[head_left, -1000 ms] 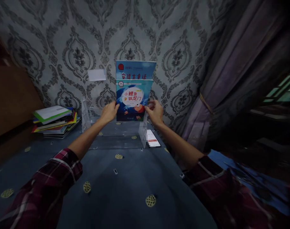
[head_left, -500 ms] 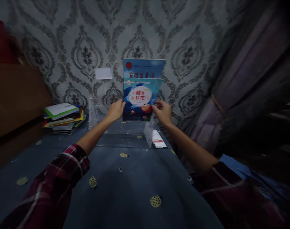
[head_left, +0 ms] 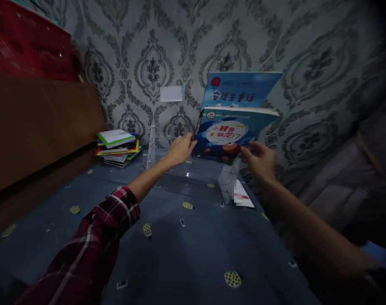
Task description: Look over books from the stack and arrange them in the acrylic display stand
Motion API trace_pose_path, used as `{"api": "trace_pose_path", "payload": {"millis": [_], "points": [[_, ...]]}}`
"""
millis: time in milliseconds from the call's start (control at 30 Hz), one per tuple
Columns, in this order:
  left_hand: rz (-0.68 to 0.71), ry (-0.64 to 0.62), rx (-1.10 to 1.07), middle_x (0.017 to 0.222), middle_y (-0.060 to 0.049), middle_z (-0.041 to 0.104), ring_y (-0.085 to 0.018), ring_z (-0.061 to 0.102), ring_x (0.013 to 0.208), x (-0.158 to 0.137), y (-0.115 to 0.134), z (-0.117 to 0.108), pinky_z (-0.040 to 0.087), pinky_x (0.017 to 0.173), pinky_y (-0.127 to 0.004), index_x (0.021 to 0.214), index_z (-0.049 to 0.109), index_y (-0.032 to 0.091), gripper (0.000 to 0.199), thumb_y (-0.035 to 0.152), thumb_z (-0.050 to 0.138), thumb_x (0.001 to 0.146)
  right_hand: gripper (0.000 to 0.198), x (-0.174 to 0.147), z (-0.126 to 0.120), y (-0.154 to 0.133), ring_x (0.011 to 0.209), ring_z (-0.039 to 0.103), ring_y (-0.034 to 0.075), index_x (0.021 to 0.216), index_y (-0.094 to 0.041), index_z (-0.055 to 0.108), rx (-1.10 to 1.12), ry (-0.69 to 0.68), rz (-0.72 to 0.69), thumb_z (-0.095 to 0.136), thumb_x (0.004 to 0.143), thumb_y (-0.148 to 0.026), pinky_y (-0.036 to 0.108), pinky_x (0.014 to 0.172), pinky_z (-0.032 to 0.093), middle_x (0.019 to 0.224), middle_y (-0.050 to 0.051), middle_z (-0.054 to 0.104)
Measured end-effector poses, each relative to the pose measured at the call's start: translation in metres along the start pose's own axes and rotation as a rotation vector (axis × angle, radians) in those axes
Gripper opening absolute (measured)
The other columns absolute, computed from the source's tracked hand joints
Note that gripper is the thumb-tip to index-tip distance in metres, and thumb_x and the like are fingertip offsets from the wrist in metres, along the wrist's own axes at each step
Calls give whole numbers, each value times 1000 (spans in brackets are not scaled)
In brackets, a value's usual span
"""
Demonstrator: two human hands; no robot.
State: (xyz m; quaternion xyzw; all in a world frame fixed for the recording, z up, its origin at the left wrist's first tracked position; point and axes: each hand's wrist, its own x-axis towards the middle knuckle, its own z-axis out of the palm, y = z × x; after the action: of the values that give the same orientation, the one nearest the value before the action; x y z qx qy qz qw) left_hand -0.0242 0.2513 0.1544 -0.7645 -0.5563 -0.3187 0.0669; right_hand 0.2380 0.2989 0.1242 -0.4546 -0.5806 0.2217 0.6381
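Observation:
A blue children's picture book [head_left: 224,137] with a red fish on its cover is held between my two hands. My left hand [head_left: 180,151] pinches its left edge. My right hand [head_left: 261,160] grips it near the lower right corner, thumb in front. Behind it stands a taller blue book [head_left: 240,87] with red title characters, its lower part hidden. Both books are at the right end of a clear plastic tiered rack [head_left: 228,182]. Whether the front book's bottom edge rests on a tier, I cannot tell.
A phone [head_left: 245,197] with a lit screen lies right of the rack. At the left is a pile of books [head_left: 118,148], beside a brown wooden cabinet [head_left: 43,123] bearing a red basket [head_left: 37,46]. A white card [head_left: 171,93] shows before the patterned wall. A curtain hangs at right.
My view has swung left, so everything sits further right. The front book has tipped, showing more of its top page edge and of the title behind. Both hands keep their hold.

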Motion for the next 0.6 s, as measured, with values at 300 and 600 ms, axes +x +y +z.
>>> {"api": "trace_pose_path", "payload": {"millis": [300,600], "points": [[186,156,115,108,-10,65,-23,56,106,-44,-59,-14,45,95,-36,106,57,16,17,26,43,103,26,-11,6,-12,58,60,16,102,-9,64,32,27,58,70,79,-17,26,51,43,67,1,61],[-335,213,556,116,-18,62,-32,53,111,-104,-183,-68,42,96,-44,113,58,11,29,25,37,99,41,-51,-3,-17,63,61,15,106,-12,65,52,33,11,74,76,-39,25,52,44,71,3,63]]}}
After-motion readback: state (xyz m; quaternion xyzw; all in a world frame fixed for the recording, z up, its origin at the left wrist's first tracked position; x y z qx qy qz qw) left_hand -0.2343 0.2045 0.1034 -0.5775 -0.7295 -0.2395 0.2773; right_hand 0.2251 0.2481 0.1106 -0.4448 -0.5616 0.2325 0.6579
